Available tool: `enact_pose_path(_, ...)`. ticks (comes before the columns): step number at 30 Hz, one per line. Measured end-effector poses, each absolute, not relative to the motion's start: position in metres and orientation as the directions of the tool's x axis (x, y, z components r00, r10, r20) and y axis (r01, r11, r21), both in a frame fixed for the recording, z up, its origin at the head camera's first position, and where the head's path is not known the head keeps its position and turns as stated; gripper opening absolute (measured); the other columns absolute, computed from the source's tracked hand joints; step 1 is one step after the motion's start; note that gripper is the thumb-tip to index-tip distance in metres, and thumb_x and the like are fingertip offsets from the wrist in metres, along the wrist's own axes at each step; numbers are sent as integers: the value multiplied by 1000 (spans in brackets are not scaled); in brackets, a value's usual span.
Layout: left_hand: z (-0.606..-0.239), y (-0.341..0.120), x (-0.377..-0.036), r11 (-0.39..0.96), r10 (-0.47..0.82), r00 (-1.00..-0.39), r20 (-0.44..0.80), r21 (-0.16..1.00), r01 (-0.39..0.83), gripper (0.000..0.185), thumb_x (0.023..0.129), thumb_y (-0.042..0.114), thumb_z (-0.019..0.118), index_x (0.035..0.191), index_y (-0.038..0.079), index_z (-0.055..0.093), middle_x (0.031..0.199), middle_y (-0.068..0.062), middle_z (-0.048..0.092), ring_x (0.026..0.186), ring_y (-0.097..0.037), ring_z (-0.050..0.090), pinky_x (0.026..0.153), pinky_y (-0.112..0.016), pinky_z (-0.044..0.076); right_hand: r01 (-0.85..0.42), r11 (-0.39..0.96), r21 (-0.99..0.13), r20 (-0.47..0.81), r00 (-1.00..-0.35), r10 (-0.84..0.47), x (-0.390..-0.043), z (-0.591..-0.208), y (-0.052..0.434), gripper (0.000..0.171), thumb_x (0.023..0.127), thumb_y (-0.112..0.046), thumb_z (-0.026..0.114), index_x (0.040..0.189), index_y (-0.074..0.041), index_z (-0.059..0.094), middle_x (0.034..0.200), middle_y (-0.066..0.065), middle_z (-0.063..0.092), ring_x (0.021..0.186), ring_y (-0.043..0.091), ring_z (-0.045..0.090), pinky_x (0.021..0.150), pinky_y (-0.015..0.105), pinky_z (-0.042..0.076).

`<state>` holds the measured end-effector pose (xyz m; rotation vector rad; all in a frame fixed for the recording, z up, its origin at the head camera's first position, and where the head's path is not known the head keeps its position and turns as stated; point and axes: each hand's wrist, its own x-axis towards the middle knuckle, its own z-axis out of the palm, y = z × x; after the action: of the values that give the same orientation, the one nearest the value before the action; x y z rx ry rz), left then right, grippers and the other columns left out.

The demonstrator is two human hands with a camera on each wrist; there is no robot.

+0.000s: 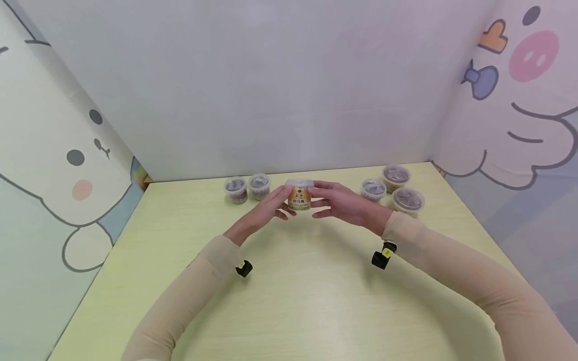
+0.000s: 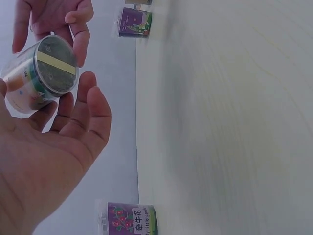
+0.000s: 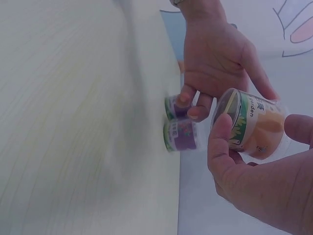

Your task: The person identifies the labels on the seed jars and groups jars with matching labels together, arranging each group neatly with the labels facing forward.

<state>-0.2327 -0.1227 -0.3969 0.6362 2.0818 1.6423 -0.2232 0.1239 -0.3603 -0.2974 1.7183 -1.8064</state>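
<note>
A small clear cup (image 1: 300, 195) with an orange label and a clear lid is held a little above the pale yellow table (image 1: 289, 301), near its far middle. My right hand (image 1: 319, 201) pinches it between thumb and fingers; the right wrist view shows the thumb (image 3: 221, 142) pressed on the cup (image 3: 254, 127). My left hand (image 1: 283, 201) reaches in from the other side. Its fingers are loosely bent and lie against the cup (image 2: 41, 73) without closing round it.
Two lidded cups (image 1: 236, 189) (image 1: 259, 186) stand at the back left of the hands. Three more cups (image 1: 373, 189) (image 1: 396, 176) (image 1: 408, 199) stand at the back right. Cartoon-printed walls enclose the table on three sides.
</note>
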Motion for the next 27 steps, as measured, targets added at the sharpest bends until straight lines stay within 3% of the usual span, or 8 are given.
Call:
enact_pose_path(12,-398,-133,-230,226,595,-801,-57,969,99,58,108,55,29,146,14,43,131,-12,57,111,-33,62,90,-44,53,264,56,-963,-247,-779,-576,-220,-361,118,64,107,-34,53,157,-5,27,145,19,45,127,35,50,102,49,49)
enact_pose_path(20,-381,-167,-224,317,602,-797,-57,933,173,55,109,50,37,147,10,43,131,-14,57,111,-30,61,93,-46,53,172,62,-983,-173,-761,-626,-221,-365,98,63,107,-37,53,158,-10,29,147,15,48,133,34,50,101,50,50)
enact_pose_path(27,-363,-211,-218,372,625,-777,-80,905,206,52,108,39,47,151,10,42,140,-11,55,123,-31,56,100,-49,49,42,96,-994,-94,-769,-632,-223,-371,62,63,104,-31,60,158,-14,32,145,12,52,130,30,53,95,49,54)
